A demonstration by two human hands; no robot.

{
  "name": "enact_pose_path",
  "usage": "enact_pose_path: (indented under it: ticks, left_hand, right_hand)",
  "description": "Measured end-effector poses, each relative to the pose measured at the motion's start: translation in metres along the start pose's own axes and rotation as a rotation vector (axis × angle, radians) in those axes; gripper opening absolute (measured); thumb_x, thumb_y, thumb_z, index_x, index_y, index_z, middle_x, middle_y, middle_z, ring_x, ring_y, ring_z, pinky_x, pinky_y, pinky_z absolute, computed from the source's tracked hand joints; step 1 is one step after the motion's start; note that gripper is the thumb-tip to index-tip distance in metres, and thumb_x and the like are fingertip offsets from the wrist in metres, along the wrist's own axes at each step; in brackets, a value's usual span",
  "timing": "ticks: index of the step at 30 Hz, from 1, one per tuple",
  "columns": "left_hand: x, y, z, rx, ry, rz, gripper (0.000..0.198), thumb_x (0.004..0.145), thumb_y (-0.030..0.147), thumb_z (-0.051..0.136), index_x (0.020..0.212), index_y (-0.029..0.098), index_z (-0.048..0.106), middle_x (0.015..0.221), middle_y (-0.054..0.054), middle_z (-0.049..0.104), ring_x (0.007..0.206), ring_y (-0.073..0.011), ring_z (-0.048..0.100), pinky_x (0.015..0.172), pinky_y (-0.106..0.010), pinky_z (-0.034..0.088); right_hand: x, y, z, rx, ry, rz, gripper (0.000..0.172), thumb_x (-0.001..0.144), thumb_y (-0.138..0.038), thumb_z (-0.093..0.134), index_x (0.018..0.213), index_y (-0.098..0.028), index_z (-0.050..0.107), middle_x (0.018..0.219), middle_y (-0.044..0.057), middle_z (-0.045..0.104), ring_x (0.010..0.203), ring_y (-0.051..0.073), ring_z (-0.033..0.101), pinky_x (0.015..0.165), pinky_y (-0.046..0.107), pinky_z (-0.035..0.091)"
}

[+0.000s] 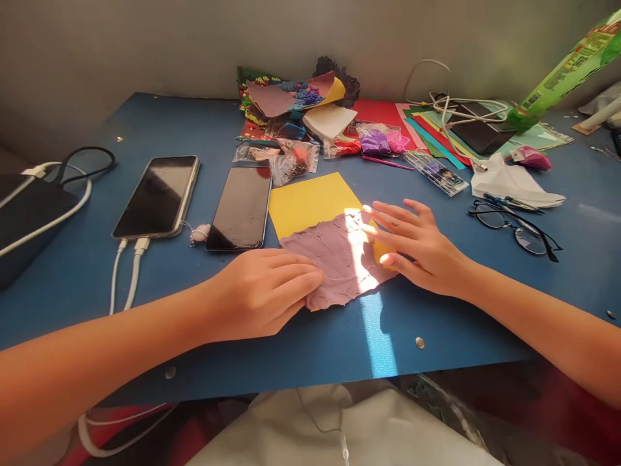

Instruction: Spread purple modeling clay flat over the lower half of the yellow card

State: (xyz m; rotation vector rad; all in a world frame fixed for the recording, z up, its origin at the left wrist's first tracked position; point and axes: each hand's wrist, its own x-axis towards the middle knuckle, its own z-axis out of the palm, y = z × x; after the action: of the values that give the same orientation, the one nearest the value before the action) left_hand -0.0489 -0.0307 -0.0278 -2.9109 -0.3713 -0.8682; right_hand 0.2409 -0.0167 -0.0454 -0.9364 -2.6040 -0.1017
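Note:
A yellow sheet of paper (315, 204) lies on the blue table, its lower part covered by a rough, creased layer of mauve modelling clay (334, 259). My left hand (264, 291) rests palm down at the clay's lower left edge, fingers together and stretched flat over it. On the right side, my right hand (417, 243) has its fingers spread, with the tips at the sheet's right edge. Some bare yellow shows beside those fingertips. A strip of sunlight crosses the clay. The undersides of both hands are hidden.
Left of the sheet lie a dark phone (240, 208) and another phone (158, 197) with white cables. Glasses (517, 226) lie at right. Behind are bagged clay pieces (381, 139), coloured papers (436, 139), a decorated clay piece (295, 97) and a green packet (563, 77).

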Motion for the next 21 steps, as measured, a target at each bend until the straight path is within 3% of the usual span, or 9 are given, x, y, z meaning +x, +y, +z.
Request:
enact_pose_path:
  ticks: [4,6,9,13,17,21]
  left_hand:
    - [0.0,0.002,0.002,-0.039,0.043,-0.059,0.017,0.09,0.007,0.05,0.088,0.014,0.065,0.082,-0.005,0.077,0.079,-0.0169,0.074,0.073,-0.027,0.061]
    - [0.0,0.004,0.004,-0.025,0.085,-0.091,0.017,0.091,0.007,0.051,0.085,0.014,0.066,0.082,-0.006,0.077,0.077,-0.0169,0.074,0.072,-0.027,0.061]
    - [0.0,0.007,0.007,-0.025,0.123,-0.152,0.018,0.091,0.008,0.051,0.084,0.015,0.066,0.082,-0.006,0.077,0.076,-0.0153,0.073,0.072,-0.026,0.06]
    - [-0.002,0.01,0.009,-0.108,0.144,-0.271,0.016,0.092,0.01,0.053,0.085,0.015,0.067,0.082,-0.005,0.076,0.076,-0.0142,0.072,0.074,-0.025,0.06]
    - [-0.001,0.01,0.01,-0.221,0.155,-0.407,0.011,0.09,0.013,0.059,0.088,0.015,0.069,0.083,-0.004,0.075,0.077,-0.0142,0.071,0.074,-0.025,0.058]
    - [-0.001,0.005,0.012,-0.179,0.165,-0.359,0.011,0.091,0.013,0.06,0.089,0.016,0.07,0.084,-0.004,0.075,0.078,-0.0148,0.07,0.074,-0.028,0.053]
  right_hand:
    - [0.009,-0.022,-0.014,-0.005,0.292,-0.121,0.032,0.095,-0.025,0.055,0.127,-0.025,0.056,0.109,0.006,0.074,0.107,0.024,0.066,0.101,0.048,0.037]
    - [0.016,-0.043,-0.018,-0.027,0.316,-0.239,0.03,0.09,-0.022,0.064,0.119,-0.022,0.059,0.093,0.002,0.075,0.087,0.018,0.068,0.094,0.042,0.04]
    - [0.025,-0.071,-0.013,-0.087,0.244,-0.221,0.026,0.091,-0.02,0.062,0.117,-0.016,0.059,0.093,0.001,0.074,0.081,0.016,0.065,0.079,0.038,0.045]
    - [0.031,-0.082,0.0,-0.079,0.329,-0.241,0.023,0.089,-0.005,0.055,0.112,-0.009,0.058,0.078,0.004,0.072,0.069,0.017,0.062,0.064,0.035,0.047]
    - [0.029,-0.077,-0.001,0.156,0.354,-0.115,0.022,0.09,-0.005,0.057,0.107,-0.018,0.06,0.08,0.001,0.072,0.068,0.014,0.064,0.065,0.031,0.051]
    - [0.026,-0.073,-0.008,0.263,0.36,0.05,0.02,0.089,-0.01,0.061,0.105,-0.023,0.061,0.08,-0.001,0.073,0.068,0.013,0.064,0.066,0.029,0.054]
